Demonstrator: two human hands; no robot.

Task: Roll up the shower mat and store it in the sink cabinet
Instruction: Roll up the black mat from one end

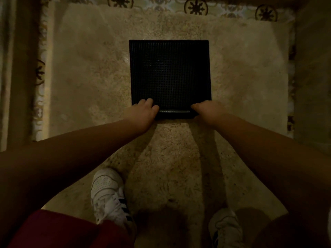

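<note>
A black, square, studded shower mat (170, 72) lies flat on a beige shaggy rug (241, 77). Its near edge is curled up into a thin roll (174, 113). My left hand (146, 111) grips the roll's left end, fingers curled over the mat. At the right end of the roll, my right hand (207, 110) holds on the same way. No sink cabinet shows in the head view.
Patterned floor tiles (195, 6) border the rug at the far side and left. A wall or panel (313, 77) rises on the right, another surface (10, 68) on the left. My white sneakers (109, 196) (225, 228) stand on the rug's near part.
</note>
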